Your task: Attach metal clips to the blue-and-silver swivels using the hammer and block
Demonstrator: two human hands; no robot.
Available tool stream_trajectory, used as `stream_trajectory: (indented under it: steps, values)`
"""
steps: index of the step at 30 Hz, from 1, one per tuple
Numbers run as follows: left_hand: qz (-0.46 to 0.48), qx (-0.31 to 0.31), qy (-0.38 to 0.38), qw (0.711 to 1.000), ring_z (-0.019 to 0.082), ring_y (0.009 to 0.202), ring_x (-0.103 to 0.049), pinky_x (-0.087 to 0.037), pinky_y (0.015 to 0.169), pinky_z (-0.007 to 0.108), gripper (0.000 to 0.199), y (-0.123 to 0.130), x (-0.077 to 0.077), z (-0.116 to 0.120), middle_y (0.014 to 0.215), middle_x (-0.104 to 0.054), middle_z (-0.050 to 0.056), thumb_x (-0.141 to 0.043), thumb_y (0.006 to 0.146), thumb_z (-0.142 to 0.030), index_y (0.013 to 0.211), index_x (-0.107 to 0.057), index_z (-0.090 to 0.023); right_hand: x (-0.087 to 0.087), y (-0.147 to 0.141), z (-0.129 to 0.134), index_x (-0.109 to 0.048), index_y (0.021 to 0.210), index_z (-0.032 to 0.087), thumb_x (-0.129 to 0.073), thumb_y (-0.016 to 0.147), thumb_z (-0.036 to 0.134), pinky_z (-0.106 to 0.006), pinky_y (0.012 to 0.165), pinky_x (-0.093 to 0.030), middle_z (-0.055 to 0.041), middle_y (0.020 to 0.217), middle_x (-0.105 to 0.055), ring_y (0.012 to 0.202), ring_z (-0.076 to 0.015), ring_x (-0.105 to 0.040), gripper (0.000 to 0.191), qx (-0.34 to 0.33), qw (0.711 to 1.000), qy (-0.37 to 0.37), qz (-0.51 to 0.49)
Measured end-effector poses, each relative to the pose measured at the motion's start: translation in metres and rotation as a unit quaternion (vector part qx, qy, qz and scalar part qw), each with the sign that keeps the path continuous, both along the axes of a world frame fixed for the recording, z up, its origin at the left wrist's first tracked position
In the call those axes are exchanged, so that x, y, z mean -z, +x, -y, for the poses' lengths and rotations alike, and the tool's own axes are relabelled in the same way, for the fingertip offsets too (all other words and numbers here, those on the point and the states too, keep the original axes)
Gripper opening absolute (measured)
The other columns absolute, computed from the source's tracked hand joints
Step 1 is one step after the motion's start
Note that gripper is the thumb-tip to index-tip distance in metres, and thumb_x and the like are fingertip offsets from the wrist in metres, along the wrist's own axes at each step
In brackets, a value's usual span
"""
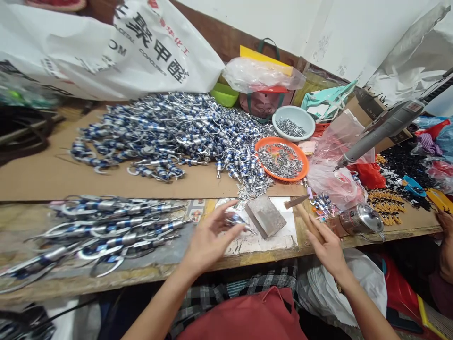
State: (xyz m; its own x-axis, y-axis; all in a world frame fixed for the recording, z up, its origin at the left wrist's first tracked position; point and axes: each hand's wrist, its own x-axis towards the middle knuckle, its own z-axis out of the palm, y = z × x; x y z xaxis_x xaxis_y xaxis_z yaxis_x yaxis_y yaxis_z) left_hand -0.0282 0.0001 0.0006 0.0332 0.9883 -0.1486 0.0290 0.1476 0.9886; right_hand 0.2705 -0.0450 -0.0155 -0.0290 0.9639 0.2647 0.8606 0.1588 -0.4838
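A small blue and silver metal piece is between the thumb and fingers of my left hand, at the left edge of a grey metal block. The block rests on a white sheet at the bench's front. My right hand grips the wooden handle of a hammer, whose dark head is just right of the block. Rows of blue and silver pieces lie to the left, and a large heap of them lies behind on cardboard.
An orange plate and a pale bowl hold small metal parts. A grey electric screwdriver hangs at the right. A metal mug stands near the front edge. Another person's hand is at the far right.
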Motion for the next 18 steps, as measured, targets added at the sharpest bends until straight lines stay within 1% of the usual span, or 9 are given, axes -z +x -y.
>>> stream_trajectory:
  steps: [1,2,4,5,8,12,13,15,18]
  values:
    - [-0.054,-0.065,0.048,0.995,0.019,0.078,-0.06,-0.05,0.076,0.034,0.053,-0.013,-0.001,0.002,0.092,-0.059,0.006,-0.068,0.065,-0.038,0.113,-0.056,-0.018,0.004,0.008,-0.004,-0.051,0.126,0.021,-0.049,0.085,0.036,-0.037,0.089,-0.048,-0.0093,0.117,-0.061,0.105,-0.0229,-0.058,0.043,0.025,0.999,-0.025,0.01]
    - [-0.116,-0.144,0.099,0.978,0.02,0.078,-0.06,-0.05,0.076,0.036,0.047,-0.026,-0.001,0.004,0.095,-0.06,0.007,-0.064,0.068,-0.039,0.11,-0.057,-0.018,0.008,0.015,-0.008,-0.05,0.126,0.022,-0.049,0.085,0.038,-0.038,0.088,-0.048,-0.0088,0.118,-0.06,0.105,-0.0239,-0.059,0.044,0.043,0.997,-0.056,0.025]
    - [-0.276,-0.273,0.182,0.904,0.022,0.08,-0.059,-0.05,0.077,0.038,0.038,-0.054,0.001,0.006,0.101,-0.058,0.009,-0.062,0.071,-0.037,0.103,-0.061,-0.017,0.014,0.025,-0.014,-0.05,0.126,0.025,-0.049,0.084,0.039,-0.038,0.085,-0.05,-0.0069,0.116,-0.062,0.102,-0.0245,-0.061,0.044,0.06,0.991,-0.103,0.06]
    - [-0.348,-0.305,0.205,0.863,0.025,0.085,-0.059,-0.049,0.079,0.04,0.034,-0.066,0.003,0.006,0.105,-0.057,0.011,-0.06,0.072,-0.035,0.1,-0.062,-0.016,0.017,0.026,-0.017,-0.05,0.125,0.026,-0.048,0.084,0.039,-0.038,0.084,-0.05,-0.0061,0.115,-0.063,0.101,-0.0244,-0.061,0.043,0.06,0.989,-0.113,0.076]
    - [-0.502,-0.282,0.231,0.784,0.033,0.098,-0.056,-0.045,0.086,0.046,0.024,-0.092,0.014,0.008,0.103,-0.058,0.015,-0.054,0.075,-0.028,0.093,-0.064,-0.015,0.024,0.024,-0.023,-0.055,0.12,0.023,-0.045,0.086,0.039,-0.036,0.082,-0.051,-0.0072,0.111,-0.064,0.099,-0.0237,-0.061,0.039,0.043,0.988,-0.089,0.12]
    - [-0.621,-0.249,0.178,0.722,0.042,0.106,-0.047,-0.04,0.079,0.057,0.023,-0.098,0.018,0.008,0.106,-0.058,0.017,-0.047,0.079,-0.029,0.082,-0.065,-0.015,0.031,0.015,-0.028,-0.059,0.115,0.021,-0.041,0.087,0.04,-0.033,0.071,-0.052,-0.007,0.092,-0.066,0.086,-0.0221,-0.063,0.038,0.043,0.977,-0.04,0.204]
    - [-0.634,-0.246,0.165,0.714,0.042,0.108,-0.045,-0.039,0.079,0.056,0.025,-0.097,0.015,0.004,0.108,-0.058,0.017,-0.045,0.081,-0.031,0.081,-0.065,-0.016,0.032,0.014,-0.028,-0.06,0.114,0.022,-0.042,0.087,0.04,-0.031,0.067,-0.052,-0.0066,0.089,-0.065,0.084,-0.0218,-0.063,0.037,0.045,0.973,-0.029,0.226]
    - [-0.641,-0.222,0.152,0.719,0.038,0.107,-0.047,-0.039,0.081,0.051,0.031,-0.095,0.003,-0.01,0.108,-0.059,0.016,-0.039,0.084,-0.033,0.085,-0.065,-0.016,0.033,0.012,-0.029,-0.061,0.111,0.023,-0.043,0.086,0.039,-0.029,0.062,-0.052,-0.0064,0.089,-0.063,0.081,-0.0209,-0.062,0.035,0.05,0.964,-0.013,0.261]
    - [-0.626,-0.129,0.123,0.759,0.033,0.105,-0.05,-0.039,0.085,0.042,0.039,-0.097,-0.013,-0.052,0.11,-0.059,0.017,-0.032,0.086,-0.033,0.106,-0.058,-0.014,0.035,0.013,-0.029,-0.061,0.11,0.024,-0.042,0.086,0.039,-0.028,0.06,-0.05,-0.0058,0.092,-0.062,0.078,-0.019,-0.062,0.034,0.058,0.956,-0.011,0.286]
